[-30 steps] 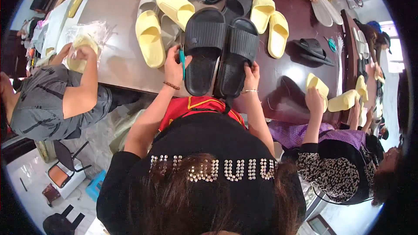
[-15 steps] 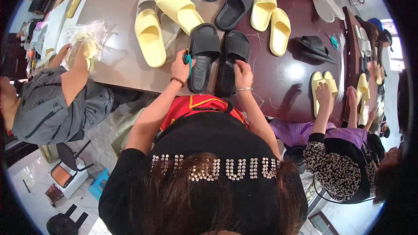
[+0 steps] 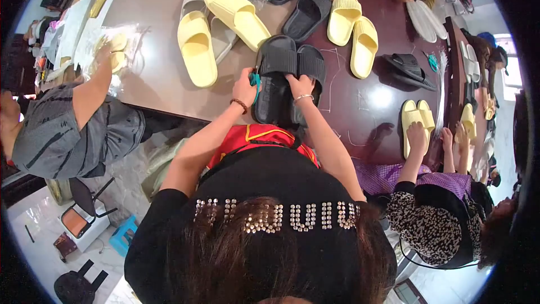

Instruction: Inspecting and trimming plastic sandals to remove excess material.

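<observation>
Left hand [image 3: 245, 87] grips teal scissors [image 3: 256, 81] against the black slippers [image 3: 288, 79]; right hand [image 3: 300, 85] presses fingers-curled on them.

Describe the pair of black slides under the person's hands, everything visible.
The pair of black slides lies side by side on the dark brown table, near its front edge. Matte, foam-like, with broad ribbed straps. The left hand, holding a small teal tool, rests on the left slide; the right hand presses the right one.
</observation>
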`<act>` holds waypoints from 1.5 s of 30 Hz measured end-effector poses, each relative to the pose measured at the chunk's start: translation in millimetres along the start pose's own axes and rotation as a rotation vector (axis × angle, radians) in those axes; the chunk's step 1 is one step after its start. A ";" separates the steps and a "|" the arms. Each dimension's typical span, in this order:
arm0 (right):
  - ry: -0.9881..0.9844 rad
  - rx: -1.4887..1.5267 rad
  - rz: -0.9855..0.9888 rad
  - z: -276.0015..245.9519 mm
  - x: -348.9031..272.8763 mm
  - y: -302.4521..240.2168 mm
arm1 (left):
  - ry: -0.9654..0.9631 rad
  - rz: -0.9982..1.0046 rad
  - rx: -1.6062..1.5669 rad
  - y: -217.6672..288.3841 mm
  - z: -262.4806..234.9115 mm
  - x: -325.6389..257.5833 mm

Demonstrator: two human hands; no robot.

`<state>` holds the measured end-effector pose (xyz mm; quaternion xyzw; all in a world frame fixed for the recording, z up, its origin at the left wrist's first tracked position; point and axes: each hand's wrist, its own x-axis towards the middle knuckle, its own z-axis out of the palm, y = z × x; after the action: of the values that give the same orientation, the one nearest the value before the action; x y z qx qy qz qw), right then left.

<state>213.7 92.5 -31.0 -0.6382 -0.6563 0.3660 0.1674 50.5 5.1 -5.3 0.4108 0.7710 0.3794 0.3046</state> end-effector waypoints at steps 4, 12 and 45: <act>0.265 -0.190 0.036 3.2 8.2 -13.6 | -0.029 0.079 -0.036 10.4 0.7 -7.7; 0.502 0.156 -0.401 -31.2 -1.3 5.5 | -0.081 0.166 -0.563 49.4 -62.9 -15.7; 0.593 -0.090 -0.769 -114.7 -89.1 -39.5 | -0.921 0.018 -0.681 142.0 -75.1 -44.5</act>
<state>275.8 40.9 96.1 -0.4329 -0.7837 0.0512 0.4426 70.2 -5.4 159.8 0.4192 0.3895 0.3907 0.7210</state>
